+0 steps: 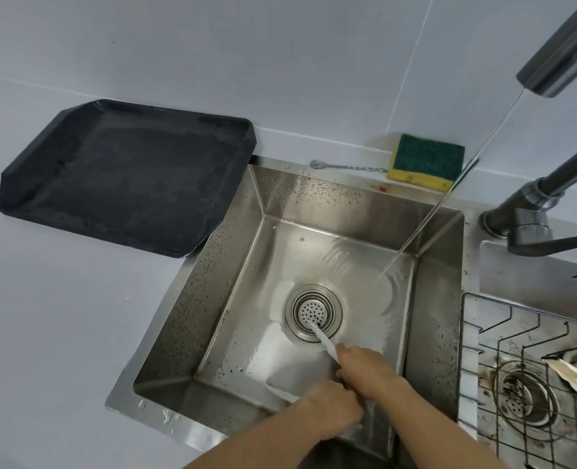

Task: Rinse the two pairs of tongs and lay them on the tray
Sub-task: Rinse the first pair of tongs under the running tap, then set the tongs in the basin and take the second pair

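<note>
Your right hand (364, 368) grips one pair of tongs (322, 340) low in the sink (233, 252), its tip over the drain (313, 313). Your left hand (327, 406) closes on a second pair of tongs (280, 391) beside it. Water (449, 194) runs from the tap (557, 62), landing well apart from both. The black tray (121, 177) sits on the bench (60, 316), left of the sink.

We see two bare forearms entering from the bottom edge, with no sleeves, gloves, watch or rings visible on them. Our left hand (327, 412) and right hand (368, 372) are both uncovered. Their fingers (342, 350) look short, and the nails are too blurred to judge.
</note>
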`<state>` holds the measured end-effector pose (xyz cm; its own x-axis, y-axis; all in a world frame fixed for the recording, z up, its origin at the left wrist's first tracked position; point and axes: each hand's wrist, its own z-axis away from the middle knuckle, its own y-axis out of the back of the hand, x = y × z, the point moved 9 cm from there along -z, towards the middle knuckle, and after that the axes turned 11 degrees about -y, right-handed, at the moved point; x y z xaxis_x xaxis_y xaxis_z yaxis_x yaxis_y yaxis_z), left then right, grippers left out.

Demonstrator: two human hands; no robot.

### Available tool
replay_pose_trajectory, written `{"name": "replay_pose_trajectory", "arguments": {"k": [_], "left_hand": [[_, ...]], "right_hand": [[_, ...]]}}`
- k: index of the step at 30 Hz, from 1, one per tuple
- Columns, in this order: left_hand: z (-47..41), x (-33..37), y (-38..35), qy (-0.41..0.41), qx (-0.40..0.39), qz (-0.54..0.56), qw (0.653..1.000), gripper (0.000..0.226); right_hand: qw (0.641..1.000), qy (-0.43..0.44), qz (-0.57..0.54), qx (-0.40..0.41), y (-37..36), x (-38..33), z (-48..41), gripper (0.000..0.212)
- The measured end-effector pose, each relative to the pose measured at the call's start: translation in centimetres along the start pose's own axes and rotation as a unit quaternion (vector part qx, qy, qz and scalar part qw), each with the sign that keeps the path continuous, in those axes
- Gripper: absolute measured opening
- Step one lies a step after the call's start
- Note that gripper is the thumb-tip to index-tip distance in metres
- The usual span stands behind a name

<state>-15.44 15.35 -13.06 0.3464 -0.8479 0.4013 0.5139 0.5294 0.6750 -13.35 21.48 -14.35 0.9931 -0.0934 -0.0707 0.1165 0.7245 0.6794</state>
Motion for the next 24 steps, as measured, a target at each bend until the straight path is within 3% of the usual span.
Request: {"name": "replay_pose_trajectory", "arguments": {"k": [10,15,24], "left_hand": [[0.6,-0.8,-0.4,0.034,-0.018,0.058,0.998,0.028],[1.8,-1.9,0.1,0.071,-0.014,0.102,0.992,0.028],[5.7,-6.0,5.5,0.125,0.118,0.133,0.976,0.037]], "right_hand": [[1.000,-0.017,0.003,-0.007,0.0,0.7,-0.2,0.038],[0.999,-0.031,-0.002,0.030,1.6,1.1,0.4,0.031],[0.985,-0.060,-0.047,0.157,8.7,3.2,5.5,0.039]]}}
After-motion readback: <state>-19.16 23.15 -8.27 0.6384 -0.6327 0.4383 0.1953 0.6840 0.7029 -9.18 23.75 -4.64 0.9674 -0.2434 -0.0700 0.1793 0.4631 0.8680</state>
